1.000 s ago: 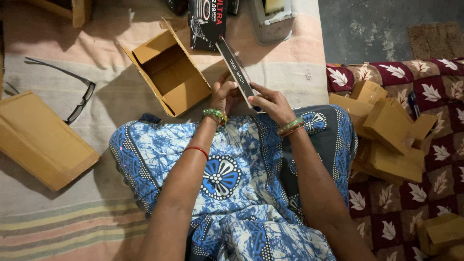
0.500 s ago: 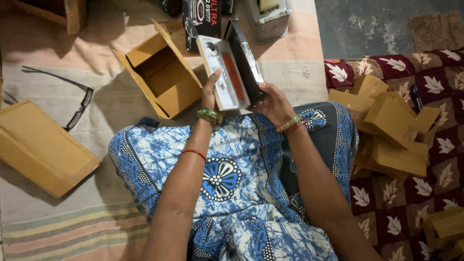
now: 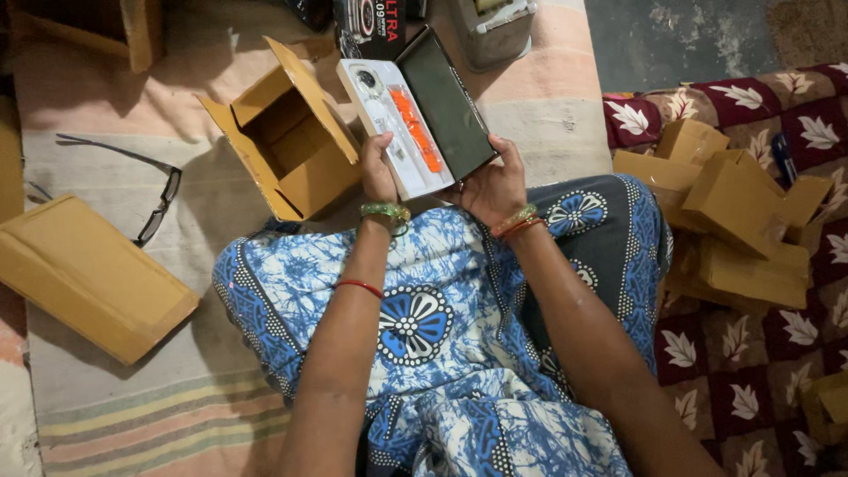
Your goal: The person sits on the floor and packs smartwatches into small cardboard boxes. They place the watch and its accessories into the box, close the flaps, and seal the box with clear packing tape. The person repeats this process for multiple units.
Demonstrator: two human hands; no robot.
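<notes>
I'm sitting on the floor on a pale striped mat (image 3: 132, 415) that's showing peach, cream and green bands along its edge. Over on one side, a maroon quilt (image 3: 751, 389) with white leaf prints is lying spread out, and past its top edge a patch of bare grey concrete floor (image 3: 671, 35) is showing through. A piece of wooden furniture (image 3: 132, 35) is poking in at the far corner. Soft, even light is falling on everything, throwing only faint shadows across the mat.
</notes>
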